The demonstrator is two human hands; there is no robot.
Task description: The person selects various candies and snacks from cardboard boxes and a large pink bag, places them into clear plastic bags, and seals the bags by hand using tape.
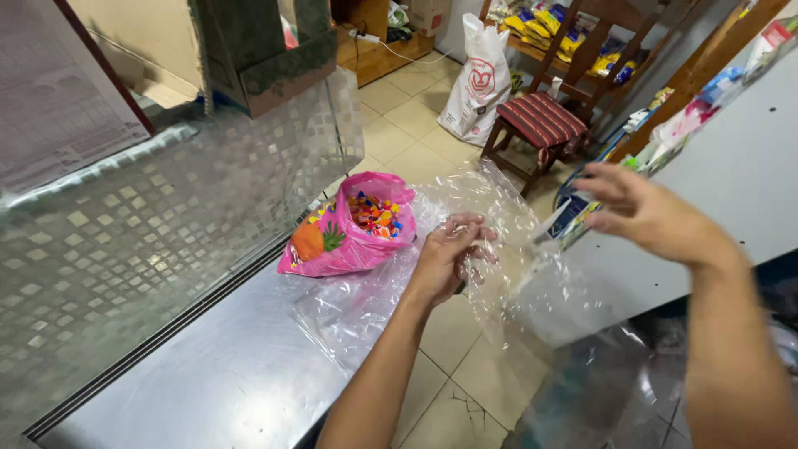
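My left hand (449, 252) pinches the edge of a clear plastic bag (499, 249), which hangs crumpled off the rim of a shiny metal counter (233, 374). Farther right and a little higher, my right hand (640, 212) is raised with curled fingers at the bag's other side; whether it grips the film I cannot tell. Left of my left hand, an open pink bag (349, 229) with a carrot picture lies on the counter, filled with several small colourful pieces. More clear plastic sheet (349, 308) spreads on the counter beneath my left wrist.
A patterned glass panel (150, 241) rises along the counter's far side. Across a tiled floor stand a wooden chair with a striped cushion (540, 120) and a white sack (478, 83). A grey counter (731, 191) with goods runs on the right.
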